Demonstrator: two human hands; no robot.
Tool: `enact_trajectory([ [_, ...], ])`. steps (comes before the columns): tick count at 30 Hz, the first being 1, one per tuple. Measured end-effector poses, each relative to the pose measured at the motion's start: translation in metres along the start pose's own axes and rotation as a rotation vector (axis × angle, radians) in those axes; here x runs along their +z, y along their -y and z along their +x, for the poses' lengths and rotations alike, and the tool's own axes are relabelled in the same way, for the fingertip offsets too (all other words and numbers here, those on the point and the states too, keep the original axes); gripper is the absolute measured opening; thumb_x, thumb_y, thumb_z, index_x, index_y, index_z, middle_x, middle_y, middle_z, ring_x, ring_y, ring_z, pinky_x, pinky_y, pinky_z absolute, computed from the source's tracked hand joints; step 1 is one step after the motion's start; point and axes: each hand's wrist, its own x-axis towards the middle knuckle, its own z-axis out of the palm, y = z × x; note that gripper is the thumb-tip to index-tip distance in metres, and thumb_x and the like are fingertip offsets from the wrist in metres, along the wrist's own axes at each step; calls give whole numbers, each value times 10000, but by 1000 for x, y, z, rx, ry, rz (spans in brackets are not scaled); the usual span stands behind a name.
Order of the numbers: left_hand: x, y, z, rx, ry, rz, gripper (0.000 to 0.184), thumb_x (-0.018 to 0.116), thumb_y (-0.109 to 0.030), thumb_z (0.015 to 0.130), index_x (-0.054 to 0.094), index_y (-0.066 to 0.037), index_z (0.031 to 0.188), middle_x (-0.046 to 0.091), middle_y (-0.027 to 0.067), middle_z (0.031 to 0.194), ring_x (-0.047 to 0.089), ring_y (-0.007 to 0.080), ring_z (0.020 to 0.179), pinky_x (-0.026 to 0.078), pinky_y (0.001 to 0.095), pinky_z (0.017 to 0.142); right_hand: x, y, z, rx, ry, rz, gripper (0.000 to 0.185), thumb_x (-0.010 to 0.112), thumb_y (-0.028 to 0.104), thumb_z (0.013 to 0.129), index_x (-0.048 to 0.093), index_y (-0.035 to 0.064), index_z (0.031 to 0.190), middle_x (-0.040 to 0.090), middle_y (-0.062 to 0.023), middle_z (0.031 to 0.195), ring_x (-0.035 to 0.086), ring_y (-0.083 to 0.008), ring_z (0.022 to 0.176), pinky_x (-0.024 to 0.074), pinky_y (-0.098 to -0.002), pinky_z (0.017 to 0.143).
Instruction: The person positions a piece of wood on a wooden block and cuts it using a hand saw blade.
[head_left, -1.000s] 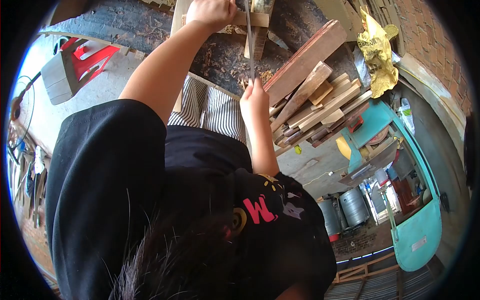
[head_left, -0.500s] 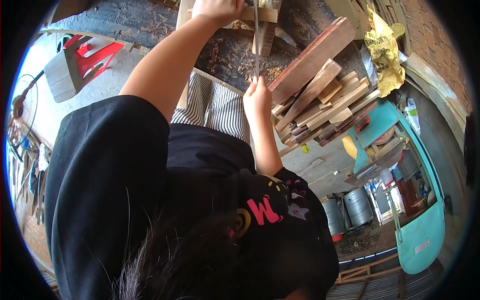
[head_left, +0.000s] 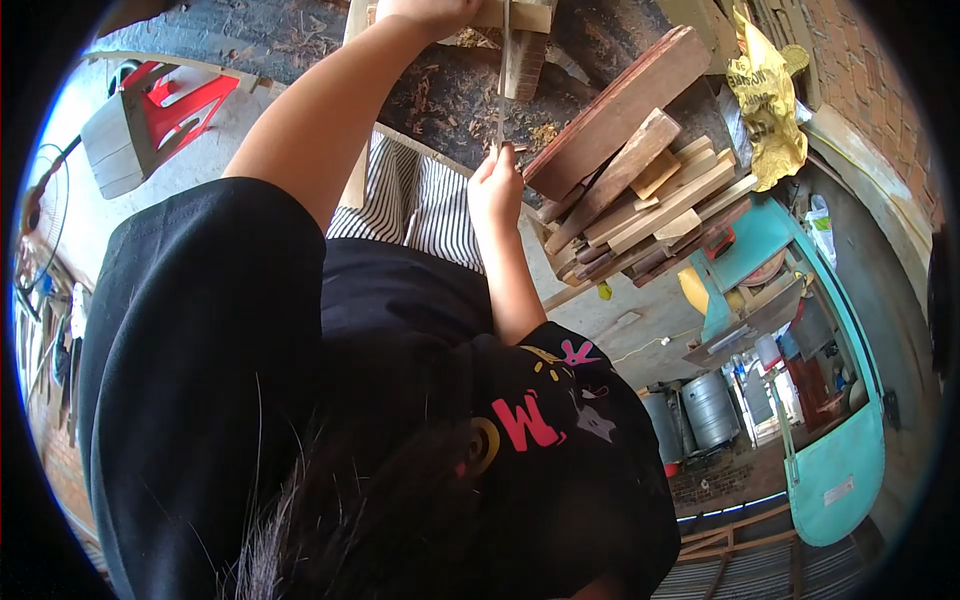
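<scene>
At the top edge, my left hand (head_left: 428, 12) is closed over a light piece of wood (head_left: 515, 16), its fingertips cut off by the frame. This piece lies across a thicker wooden block (head_left: 526, 70) on the dark workbench. My right hand (head_left: 497, 190) is wrapped round the near end of a long, thin metal blade (head_left: 503, 95). Seen edge-on, the blade could be a saw or a file; I cannot tell which. It runs away from me across the light piece, just right of my left hand.
Shavings litter the dark workbench (head_left: 445, 110). Right of my right hand lie a thick reddish plank (head_left: 625, 115) and a pile of wood offcuts (head_left: 670, 215). A yellow sack (head_left: 765, 115) is beyond them. A turquoise machine (head_left: 840, 490) stands at right, a red stool (head_left: 185, 110) at left.
My right hand and the blade have shifted slightly left and up in view. My left hand stays on the wood, while the whole view has moved a little.
</scene>
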Motion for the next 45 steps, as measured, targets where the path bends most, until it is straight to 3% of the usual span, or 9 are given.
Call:
enact_trajectory([
  [5, 2, 2, -2, 44, -29, -3, 455, 384, -332, 911, 620, -106, 593, 634, 118, 605, 632, 302, 593, 470, 449, 661, -13, 49, 71, -67, -21, -54, 130, 445, 94, 914, 508, -8, 964, 609, -177, 609, 624, -302, 513, 484, -351, 394],
  [14, -3, -1, -2, 22, 40, 21, 447, 377, -327, 914, 632, -108, 620, 649, 121, 650, 635, 302, 596, 471, 442, 659, -7, 7, 0, 42, 24, 13, 98, 441, 95, 904, 500, 25, 939, 610, -219, 657, 621, -397, 625, 473, -476, 495],
  [20, -5, -2, -2, 5, 51, -2, 451, 374, -330, 916, 632, -107, 621, 652, 122, 659, 636, 301, 602, 468, 444, 670, -12, 50, 70, -33, -23, -26, 97, 446, 95, 898, 492, 16, 929, 600, -222, 636, 621, -397, 620, 477, -473, 499],
  [24, -1, -1, -1, 15, 49, -19, 456, 373, -334, 916, 632, -105, 619, 651, 123, 658, 636, 301, 611, 462, 444, 686, -14, 24, 28, 143, 128, -26, 99, 446, 115, 903, 490, 33, 935, 591, -224, 631, 603, -408, 597, 462, -487, 499],
  [29, -2, -1, -4, 39, 71, 8, 460, 377, -339, 914, 631, -102, 612, 648, 125, 645, 638, 300, 633, 452, 440, 718, -3, -3, -4, -4, -20, 21, 100, 435, 107, 911, 502, 42, 946, 580, -234, 622, 603, -415, 614, 452, -484, 487],
  [31, -1, -2, -4, 30, 50, 3, 455, 380, -338, 913, 628, -106, 610, 645, 122, 635, 638, 297, 628, 453, 440, 710, -9, 24, 29, 117, 117, 3, 114, 441, 90, 902, 510, 23, 965, 597, -236, 654, 622, -393, 635, 477, -449, 499],
  [34, -1, -1, -3, 20, 14, 2, 449, 384, -336, 911, 624, -112, 605, 640, 116, 620, 637, 294, 620, 455, 441, 697, -8, 45, 70, -98, -69, -110, 94, 448, 86, 911, 499, 15, 945, 585, -196, 592, 641, -300, 568, 489, -381, 423],
  [38, 3, 1, -2, 54, 23, -20, 439, 382, -334, 910, 621, -123, 608, 641, 109, 622, 637, 287, 615, 455, 445, 686, -2, 15, 22, 122, 79, 5, 138, 444, 119, 909, 514, 21, 976, 602, -213, 652, 617, -388, 594, 482, -451, 486],
  [45, 7, 4, -1, 86, 33, 37, 426, 385, -333, 902, 629, -122, 624, 646, 102, 633, 640, 291, 603, 469, 446, 674, 2, 22, 38, 8, 4, 45, 127, 449, 141, 918, 496, 23, 919, 580, -208, 588, 607, -386, 569, 463, -466, 460],
])
